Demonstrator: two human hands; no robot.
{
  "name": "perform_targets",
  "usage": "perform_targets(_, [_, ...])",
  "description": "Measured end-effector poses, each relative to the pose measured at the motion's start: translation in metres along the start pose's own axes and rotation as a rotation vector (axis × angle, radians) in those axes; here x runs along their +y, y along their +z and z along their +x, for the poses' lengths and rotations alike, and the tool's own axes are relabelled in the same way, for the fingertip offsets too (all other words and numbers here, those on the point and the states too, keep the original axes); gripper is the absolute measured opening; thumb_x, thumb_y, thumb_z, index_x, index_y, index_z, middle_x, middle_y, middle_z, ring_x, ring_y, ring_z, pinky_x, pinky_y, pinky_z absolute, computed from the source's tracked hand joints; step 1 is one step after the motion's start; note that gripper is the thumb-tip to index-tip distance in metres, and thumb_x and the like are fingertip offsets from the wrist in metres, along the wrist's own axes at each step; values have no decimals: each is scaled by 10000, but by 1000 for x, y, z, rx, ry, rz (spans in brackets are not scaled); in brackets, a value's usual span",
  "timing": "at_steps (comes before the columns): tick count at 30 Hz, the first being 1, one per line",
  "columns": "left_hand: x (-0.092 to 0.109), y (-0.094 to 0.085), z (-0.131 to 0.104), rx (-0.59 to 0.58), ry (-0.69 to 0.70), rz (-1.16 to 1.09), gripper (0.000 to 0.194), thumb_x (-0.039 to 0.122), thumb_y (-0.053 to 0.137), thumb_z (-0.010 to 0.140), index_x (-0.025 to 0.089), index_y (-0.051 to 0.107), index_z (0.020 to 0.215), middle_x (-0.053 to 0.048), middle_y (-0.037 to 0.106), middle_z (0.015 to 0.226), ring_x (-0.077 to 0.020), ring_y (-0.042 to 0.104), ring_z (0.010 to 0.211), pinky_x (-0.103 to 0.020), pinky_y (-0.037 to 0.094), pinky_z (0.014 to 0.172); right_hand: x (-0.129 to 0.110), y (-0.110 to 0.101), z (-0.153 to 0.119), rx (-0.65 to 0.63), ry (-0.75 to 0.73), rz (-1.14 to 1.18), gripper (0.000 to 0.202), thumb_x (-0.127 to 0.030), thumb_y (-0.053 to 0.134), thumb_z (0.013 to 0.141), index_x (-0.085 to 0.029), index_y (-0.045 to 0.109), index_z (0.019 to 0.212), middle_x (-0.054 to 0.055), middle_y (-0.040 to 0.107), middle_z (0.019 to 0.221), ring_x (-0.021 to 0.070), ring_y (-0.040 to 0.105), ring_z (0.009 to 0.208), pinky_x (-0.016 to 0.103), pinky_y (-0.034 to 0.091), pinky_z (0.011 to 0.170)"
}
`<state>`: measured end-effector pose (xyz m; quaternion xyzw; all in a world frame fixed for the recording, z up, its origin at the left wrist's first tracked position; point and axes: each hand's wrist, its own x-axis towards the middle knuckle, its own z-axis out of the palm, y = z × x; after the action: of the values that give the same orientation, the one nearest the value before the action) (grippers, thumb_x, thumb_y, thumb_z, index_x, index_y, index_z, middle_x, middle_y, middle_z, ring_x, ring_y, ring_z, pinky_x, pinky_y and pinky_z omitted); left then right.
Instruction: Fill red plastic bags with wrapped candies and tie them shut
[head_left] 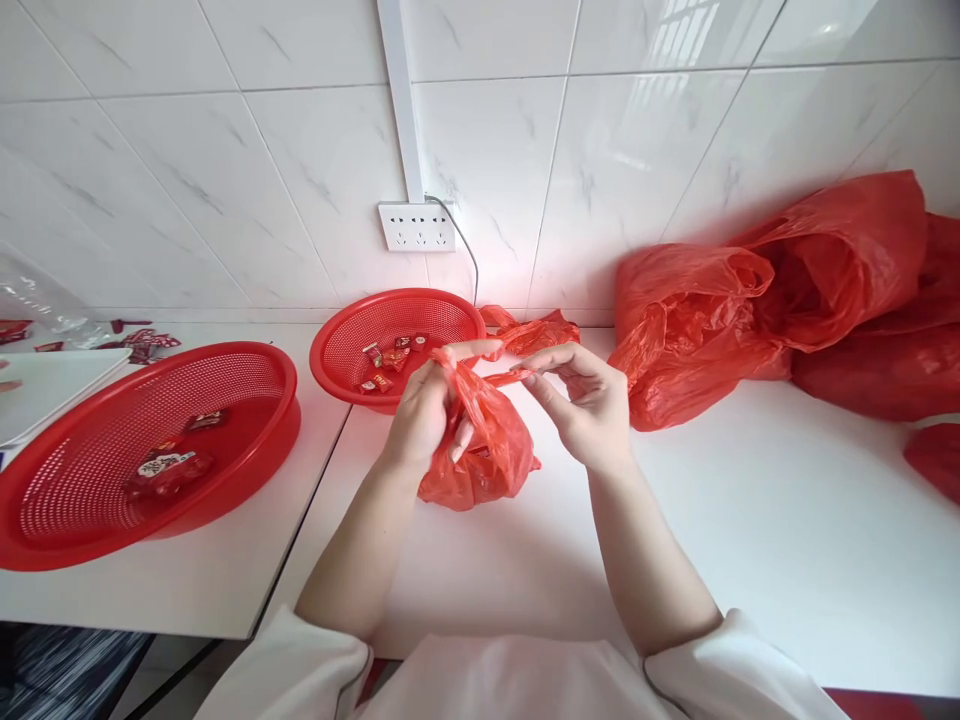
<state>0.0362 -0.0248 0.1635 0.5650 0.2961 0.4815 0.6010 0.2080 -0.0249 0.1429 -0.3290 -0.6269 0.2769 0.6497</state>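
Just above the white table, a small red plastic bag (491, 450) bulges below its gathered neck. My left hand (427, 405) is closed around that neck, with the index finger stretched out to the right. My right hand (581, 400) pinches a twisted end of the same bag between thumb and fingertips and holds it out to the right. What lies inside the bag cannot be made out through the plastic. Behind my left hand stands a round red basket (330, 340) holding several small wrapped pieces (394, 358).
A larger red basket (277, 400) with a few wrapped packets (169, 470) stands at the left. Big red plastic bags (697, 320) crowd the right, against the tiled wall. A flat red bag (540, 332) lies behind my hands, below a wall socket (418, 228) with a cable.
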Motion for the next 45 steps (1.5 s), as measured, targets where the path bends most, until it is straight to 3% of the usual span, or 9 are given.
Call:
perform_targets(5, [11,-11,2,-167,-203,-232,663,640,291,905,234,354,1426,-23,695,606,-91,429,245,-180,252,277,-2,-3,-2,64,-27,93,63,-234,695,793,-226,643,827,13,700,809,172,678,791,345,563,747])
perform_targets(10, [14,-18,-2,-323,-365,-420,844,739,176,852,124,424,1375,-64,691,587,-78,339,207,-187,206,272,-4,-2,-4,48,-110,106,75,-182,698,783,-235,654,813,4,700,779,171,679,763,339,563,707])
perform_targets(14, [14,-25,1,-275,-454,-419,913,779,156,817,85,477,1317,-155,726,818,-120,512,338,-219,343,354,0,-6,-2,36,-138,150,122,-124,684,782,-235,653,821,4,699,786,172,677,765,330,557,685])
perform_targets(17, [12,-30,6,-173,-473,-401,833,705,162,871,76,465,1326,-160,712,850,-150,590,459,-243,429,442,1,-17,-2,-163,-155,94,132,-101,663,790,-230,652,815,7,693,769,168,664,743,326,547,675])
perform_targets(23, [6,-31,5,-120,-252,-86,725,652,137,905,175,393,1388,-18,628,611,-116,495,384,-224,392,418,-3,-31,1,-686,-10,-150,149,-93,573,829,-218,647,866,20,674,854,140,613,727,300,518,663])
perform_targets(26, [4,-24,-3,-151,-76,490,691,680,265,881,203,478,1332,14,586,548,-137,515,422,-256,429,481,0,-27,4,-567,-29,-108,180,-65,532,825,-219,621,851,33,638,954,168,603,902,344,499,815])
perform_targets(31, [-9,-21,-3,11,482,1172,686,609,649,728,195,552,1266,-94,682,993,-250,637,875,-352,495,770,12,-10,4,-338,9,-44,127,-151,515,884,-233,611,871,40,610,1028,190,574,1040,376,465,916])
perform_targets(37, [-21,-26,9,-135,698,733,684,672,511,794,184,543,1272,-124,633,1094,-252,607,980,-398,498,859,18,3,3,-386,211,87,372,-311,553,913,-284,512,1281,55,550,1304,190,549,1140,380,462,958])
perform_targets(45, [-21,-25,11,-257,542,366,589,620,292,911,182,677,992,-114,651,930,-256,618,926,-410,486,811,21,-1,5,-441,330,298,233,-354,698,804,-210,659,984,55,661,1046,181,622,929,352,511,812])
